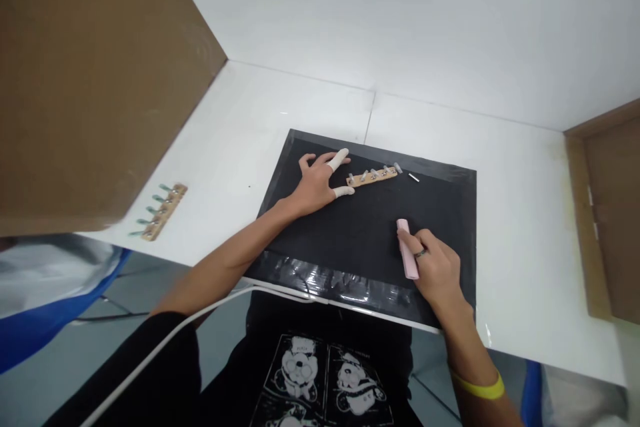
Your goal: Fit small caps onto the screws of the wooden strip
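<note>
My left hand (317,185) lies on the black mat (330,230) with fingers spread, white finger covers on the thumb and a finger. Just beside its thumb is the left end of a narrow wooden strip (373,177), which carries several small metal fittings with clear, pale pieces sticking up. Whether the thumb touches the strip I cannot tell. Past the strip's right end lies a small silver pin or tube (414,177). Lower on the mat, my right hand (436,267) is closed around a pink bar-shaped object (407,250), holding it tilted.
A second wooden strip (163,213) with several green-tipped pieces lies at the left on the white table (215,167). Brown boards stand at the left (100,80) and right (610,213). A white cable (215,303) runs along the front edge.
</note>
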Demonstrator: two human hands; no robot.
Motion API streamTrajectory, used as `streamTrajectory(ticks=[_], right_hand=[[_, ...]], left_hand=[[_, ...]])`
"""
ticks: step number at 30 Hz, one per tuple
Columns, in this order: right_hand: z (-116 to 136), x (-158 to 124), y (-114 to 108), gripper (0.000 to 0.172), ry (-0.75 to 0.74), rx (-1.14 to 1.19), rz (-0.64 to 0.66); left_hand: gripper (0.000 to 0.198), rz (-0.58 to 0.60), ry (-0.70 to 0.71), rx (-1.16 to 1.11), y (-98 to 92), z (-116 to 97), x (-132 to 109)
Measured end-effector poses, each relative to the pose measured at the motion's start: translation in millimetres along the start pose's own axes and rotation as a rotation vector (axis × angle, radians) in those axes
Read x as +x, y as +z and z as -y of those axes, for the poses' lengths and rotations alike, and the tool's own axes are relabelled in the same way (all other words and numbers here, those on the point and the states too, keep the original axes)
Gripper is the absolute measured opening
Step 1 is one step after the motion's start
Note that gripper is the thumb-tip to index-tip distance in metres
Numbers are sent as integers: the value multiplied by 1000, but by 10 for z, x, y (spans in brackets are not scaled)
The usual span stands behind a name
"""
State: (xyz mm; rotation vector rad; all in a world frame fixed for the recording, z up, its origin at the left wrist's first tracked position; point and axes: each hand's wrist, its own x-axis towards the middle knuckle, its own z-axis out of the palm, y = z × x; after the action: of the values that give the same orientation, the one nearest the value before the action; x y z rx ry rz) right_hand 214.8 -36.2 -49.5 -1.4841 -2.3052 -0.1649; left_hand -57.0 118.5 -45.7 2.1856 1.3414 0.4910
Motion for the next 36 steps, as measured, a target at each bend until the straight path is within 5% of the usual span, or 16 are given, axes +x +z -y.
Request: streamTrajectory(ticks=[5, 12, 19, 22, 26, 33, 36], right_hand=[[25, 103, -49, 28, -198, -124, 32], [40, 109, -48, 39, -177, -130, 132], [-129, 105, -182, 47, 237, 114, 25], [-244, 228, -82, 54, 418, 318, -22], [-364, 464, 142, 66, 474, 534, -59], [-410, 593, 149, 24, 341, 696, -75], [-383, 546, 29, 24, 307, 729, -55]], left_hand=[[88, -64, 13, -40, 65, -13, -35], [72, -93, 14, -87, 92, -2, -36], [49, -154, 39, -75, 83, -8, -96], [56, -150, 18, -153, 66, -27, -117], [64, -127, 12, -240, 47, -60, -134], [72, -35, 65, -428, 41, -114, -194], [76, -9, 61, -401, 41, -111, -215]])
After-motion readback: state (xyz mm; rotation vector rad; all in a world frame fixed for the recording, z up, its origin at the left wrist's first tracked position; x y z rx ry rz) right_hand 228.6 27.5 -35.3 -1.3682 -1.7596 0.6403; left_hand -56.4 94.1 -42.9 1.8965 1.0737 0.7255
